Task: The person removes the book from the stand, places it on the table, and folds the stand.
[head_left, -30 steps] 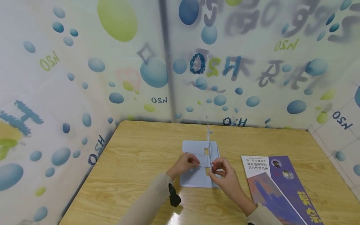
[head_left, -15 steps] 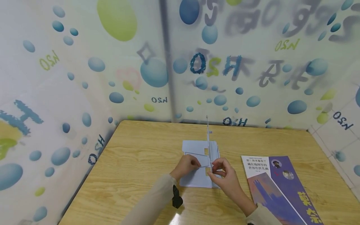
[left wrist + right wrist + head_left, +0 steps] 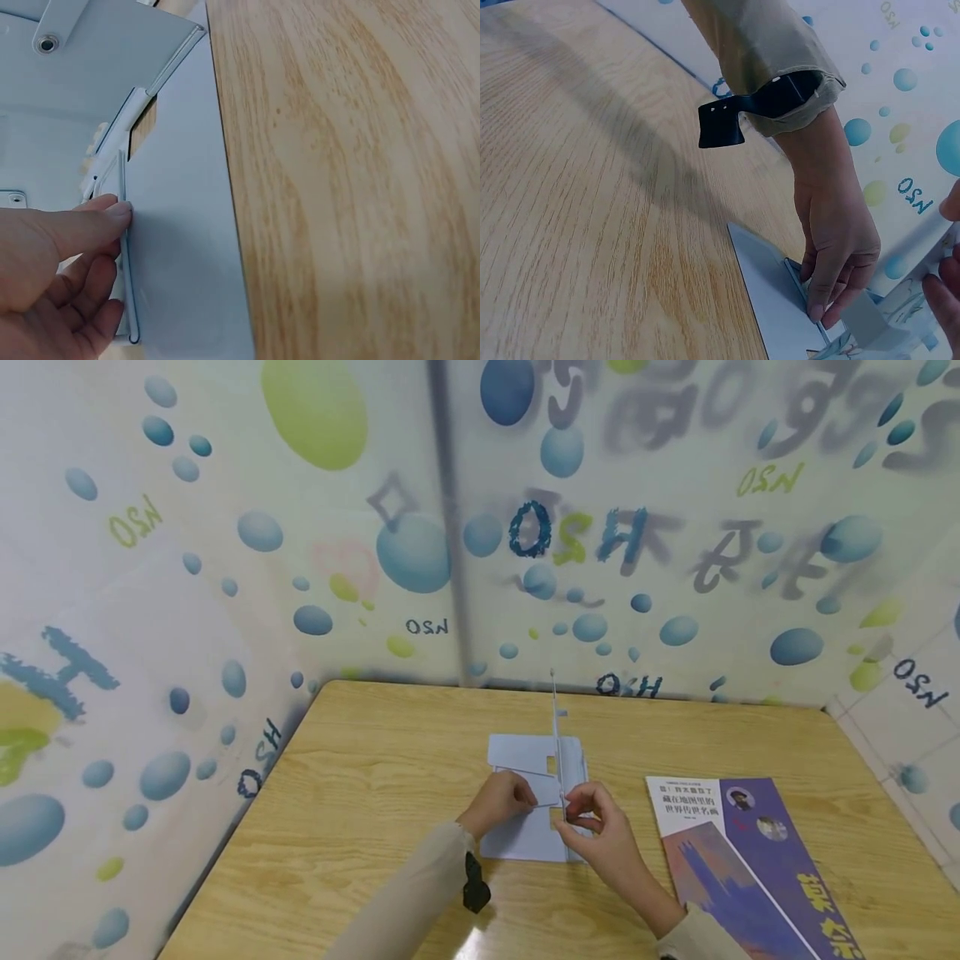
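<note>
A pale blue-grey metal stand, like a bookend, rests on the table. Its flat base plate (image 3: 517,843) has small rectangular cut-outs, and a thin panel (image 3: 557,727) rises upright from it. My left hand (image 3: 495,802) pinches the edge of a flap (image 3: 536,787) that tilts up slightly from the base. In the left wrist view, thumb and fingers of that hand (image 3: 64,270) close on the flap's rolled edge (image 3: 126,255). My right hand (image 3: 603,831) grips the upright panel's near lower end between thumb and fingers. Only some right fingertips (image 3: 946,289) show in the right wrist view.
A purple and white book (image 3: 750,860) lies right of the stand. The wooden table (image 3: 360,777) reaches back to a wall (image 3: 405,660) with a bubble pattern. A black strap (image 3: 475,881) hangs from the left wrist.
The left hand has shifted a little to the right, and the flap it pinches has risen from lying nearly flat to a slight tilt. The right hand has stayed in place.
</note>
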Tool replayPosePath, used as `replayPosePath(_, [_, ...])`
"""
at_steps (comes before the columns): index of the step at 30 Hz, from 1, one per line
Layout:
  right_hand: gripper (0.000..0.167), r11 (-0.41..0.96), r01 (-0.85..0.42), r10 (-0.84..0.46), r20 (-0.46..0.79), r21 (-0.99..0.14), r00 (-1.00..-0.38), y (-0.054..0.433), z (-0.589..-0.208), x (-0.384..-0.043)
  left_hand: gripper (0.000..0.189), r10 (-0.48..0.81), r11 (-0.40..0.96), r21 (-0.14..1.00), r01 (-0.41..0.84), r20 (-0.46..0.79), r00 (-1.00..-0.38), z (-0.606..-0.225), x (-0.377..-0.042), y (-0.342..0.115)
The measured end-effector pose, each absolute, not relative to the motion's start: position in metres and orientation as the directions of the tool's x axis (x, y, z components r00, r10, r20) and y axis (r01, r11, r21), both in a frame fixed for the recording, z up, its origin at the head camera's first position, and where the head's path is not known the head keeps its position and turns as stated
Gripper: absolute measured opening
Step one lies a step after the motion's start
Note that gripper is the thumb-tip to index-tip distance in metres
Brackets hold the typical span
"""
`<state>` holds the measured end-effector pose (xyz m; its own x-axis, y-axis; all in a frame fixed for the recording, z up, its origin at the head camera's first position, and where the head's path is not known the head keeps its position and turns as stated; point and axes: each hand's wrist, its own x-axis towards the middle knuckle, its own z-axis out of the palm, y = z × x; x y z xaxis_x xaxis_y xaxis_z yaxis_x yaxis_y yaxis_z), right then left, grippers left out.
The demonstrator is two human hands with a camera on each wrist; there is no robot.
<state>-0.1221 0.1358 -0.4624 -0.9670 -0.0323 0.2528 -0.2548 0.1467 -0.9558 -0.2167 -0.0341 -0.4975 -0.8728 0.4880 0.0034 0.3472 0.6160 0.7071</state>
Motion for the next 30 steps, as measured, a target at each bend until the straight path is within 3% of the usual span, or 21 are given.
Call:
replayPosePath(8, [0.032,0.133,-0.262,-0.015,0.263,-0.956,-0.965,0.134,-0.462,-0.121,0.009,0.504,0.631,0.709,0.314,-0.067,-0.861,-0.489,-0.218,-0.032])
replayPosePath(21, [0.033,0.121,-0.253,-0.02,0.252,-0.96,-0.967,0.134,-0.461,-0.12,0.016,0.591,0.44,0.758,0.481,0.159,-0.791,-0.424,-0.226,-0.031])
replayPosePath(30, [0.035,0.136,-0.236,-0.012,0.237,-0.962,-0.971,0.135,-0.461,-0.121,0.028,0.514,0.324,0.863,0.389,0.184,-0.837,-0.385,-0.225,-0.031])
